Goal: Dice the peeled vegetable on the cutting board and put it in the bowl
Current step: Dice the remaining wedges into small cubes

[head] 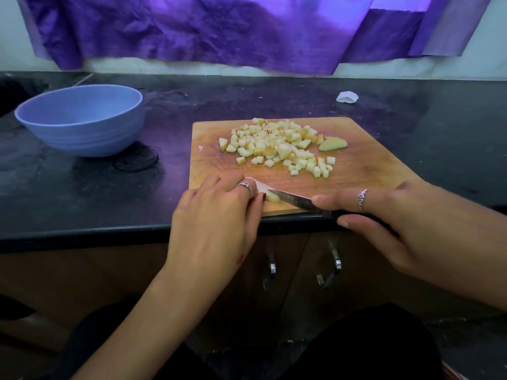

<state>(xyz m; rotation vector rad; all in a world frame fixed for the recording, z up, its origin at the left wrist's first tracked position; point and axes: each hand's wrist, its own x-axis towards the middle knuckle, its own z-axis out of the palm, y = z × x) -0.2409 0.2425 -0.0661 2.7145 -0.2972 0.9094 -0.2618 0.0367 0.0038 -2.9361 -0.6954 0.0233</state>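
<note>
A pale peeled vegetable piece (270,196) lies at the near edge of a wooden board (365,165), pinned under the curled fingertips of a person's left hand (216,212), which wears a ring (245,186). The tip of a knife (296,201) rests against that piece, blade angled toward the left hand. The right hand (389,215) grips the knife's dark handle, forefinger stretched along the top of the blade, thumb underneath; a ring (361,199) sits on one finger.

Farther back on the board, a loose heap of dice (279,145) spreads across the middle, with a few strays trailing toward the right. Just beside the heap, on its right, lies a larger uncut wedge (332,144).

The board sits on a dark counter (137,198), its near edge close to the counter's front lip. A blue bowl (82,119) stands well apart to the left of the board; nothing can be seen inside it from this angle. A small white scrap (347,97) lies on the counter behind the board, to the right. Crumpled purple sheeting (219,31) hangs along the wall above. Below the counter, two metal handles (336,260) show on brown cabinet doors.
</note>
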